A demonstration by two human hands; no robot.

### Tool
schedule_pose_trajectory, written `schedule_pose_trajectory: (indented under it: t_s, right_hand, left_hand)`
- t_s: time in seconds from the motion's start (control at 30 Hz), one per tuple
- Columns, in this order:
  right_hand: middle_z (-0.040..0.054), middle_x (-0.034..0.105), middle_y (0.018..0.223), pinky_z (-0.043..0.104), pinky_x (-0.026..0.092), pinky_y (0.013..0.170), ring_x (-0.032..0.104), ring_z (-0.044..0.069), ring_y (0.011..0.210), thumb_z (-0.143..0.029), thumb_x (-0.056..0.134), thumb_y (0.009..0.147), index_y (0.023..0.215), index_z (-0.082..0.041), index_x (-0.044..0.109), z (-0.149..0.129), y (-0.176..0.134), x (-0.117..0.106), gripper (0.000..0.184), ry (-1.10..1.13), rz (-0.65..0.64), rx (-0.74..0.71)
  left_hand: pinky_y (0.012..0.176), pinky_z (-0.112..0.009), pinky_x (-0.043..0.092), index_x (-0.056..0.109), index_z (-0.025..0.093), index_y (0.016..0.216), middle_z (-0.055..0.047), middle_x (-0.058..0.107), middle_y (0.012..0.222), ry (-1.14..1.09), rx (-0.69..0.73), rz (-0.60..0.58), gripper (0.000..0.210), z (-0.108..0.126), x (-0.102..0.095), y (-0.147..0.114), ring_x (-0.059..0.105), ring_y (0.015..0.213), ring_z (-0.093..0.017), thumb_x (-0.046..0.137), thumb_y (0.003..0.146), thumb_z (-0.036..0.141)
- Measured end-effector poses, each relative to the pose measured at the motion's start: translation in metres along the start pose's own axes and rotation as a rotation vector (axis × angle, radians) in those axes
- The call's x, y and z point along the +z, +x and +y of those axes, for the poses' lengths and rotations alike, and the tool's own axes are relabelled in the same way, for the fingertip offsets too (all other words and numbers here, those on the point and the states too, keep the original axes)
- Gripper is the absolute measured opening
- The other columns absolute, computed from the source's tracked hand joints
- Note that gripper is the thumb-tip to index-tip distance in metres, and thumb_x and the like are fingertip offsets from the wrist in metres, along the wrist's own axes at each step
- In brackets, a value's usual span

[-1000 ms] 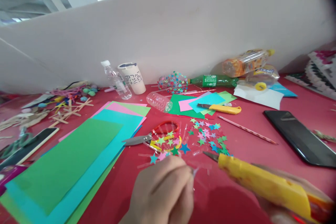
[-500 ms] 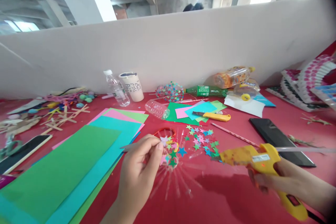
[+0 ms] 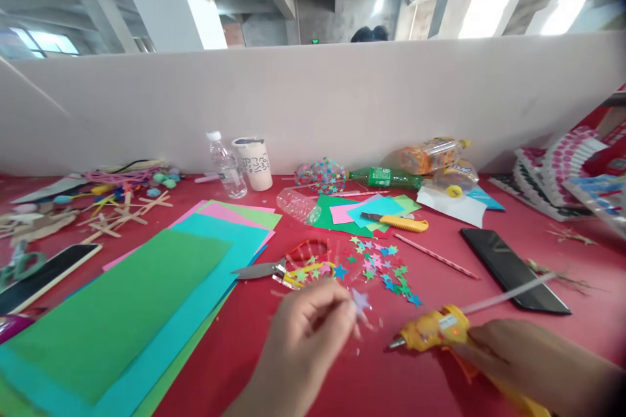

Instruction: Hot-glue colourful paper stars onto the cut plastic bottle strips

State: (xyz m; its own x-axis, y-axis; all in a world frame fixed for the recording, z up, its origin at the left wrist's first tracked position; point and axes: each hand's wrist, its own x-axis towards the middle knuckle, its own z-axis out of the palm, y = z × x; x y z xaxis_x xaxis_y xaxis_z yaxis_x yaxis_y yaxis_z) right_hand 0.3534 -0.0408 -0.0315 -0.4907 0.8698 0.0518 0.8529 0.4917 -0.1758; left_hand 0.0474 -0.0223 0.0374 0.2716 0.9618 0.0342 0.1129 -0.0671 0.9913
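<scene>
Between thumb and fingertips, my left hand (image 3: 313, 326) pinches a small lilac paper star (image 3: 360, 301). My right hand (image 3: 508, 345) is wrapped round a yellow hot glue gun (image 3: 435, 329). Its metal nozzle points left and down, close to the table, and a clear glue stick (image 3: 508, 292) sticks out of its back. Beyond my left hand lie scissors (image 3: 261, 270) with red and yellow handles, beside clear strips of cut plastic, partly hidden by the hand. Loose paper stars (image 3: 379, 264) in several colours are scattered on the red table between the hands.
At left lies a stack of coloured paper sheets (image 3: 147, 293). A yellow box cutter (image 3: 396, 221) rests on smaller papers. Along the white partition (image 3: 303, 104) are a water bottle (image 3: 227, 169), a cup (image 3: 254, 163) and a green bottle (image 3: 386, 177). A black phone (image 3: 511, 270) lies at right.
My left hand has moved right and nearer to me with the lilac star, uncovering the scissors. The glue gun has come lower and tilted, its nozzle now pointing down.
</scene>
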Motion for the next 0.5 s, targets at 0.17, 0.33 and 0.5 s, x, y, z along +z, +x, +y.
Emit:
schedule_pose_trajectory:
  t_s: [0.17,0.33,0.5]
  right_hand:
    - [0.0007,0.066,0.058,0.029,0.046,0.038,0.063,0.020,0.044,-0.021,0.051,0.090,0.072,-0.028,0.056,-0.028,0.018,-0.026,0.019,-0.080,0.135,0.091]
    - [0.0000,0.067,0.074,0.020,0.049,0.051,0.062,0.011,0.053,-0.009,0.041,0.092,0.103,-0.024,0.053,-0.082,0.049,-0.062,0.022,0.211,0.365,-0.308]
    - [0.0015,0.069,0.073,0.026,0.049,0.059,0.067,0.016,0.064,-0.013,0.039,0.096,0.098,-0.021,0.056,-0.104,0.069,-0.069,0.019,0.062,0.446,-0.409]
  left_hand:
    - [0.045,-0.018,0.031,0.061,0.016,0.054,0.002,0.057,0.052,-0.264,-0.441,-0.262,0.015,0.000,0.027,-0.010,0.049,0.047,-0.007,0.053,0.066,0.017]
    - [0.034,-0.018,0.014,0.061,0.015,0.057,0.002,0.058,0.047,-0.506,-0.609,-0.296,0.018,-0.010,0.022,0.003,0.033,0.032,-0.002,0.056,0.067,0.029]
    - [0.031,-0.016,0.013,0.060,0.016,0.060,0.002,0.058,0.043,-0.745,-0.583,-0.254,0.020,-0.012,0.013,0.004,0.031,0.027,-0.001,0.063,0.069,0.032]
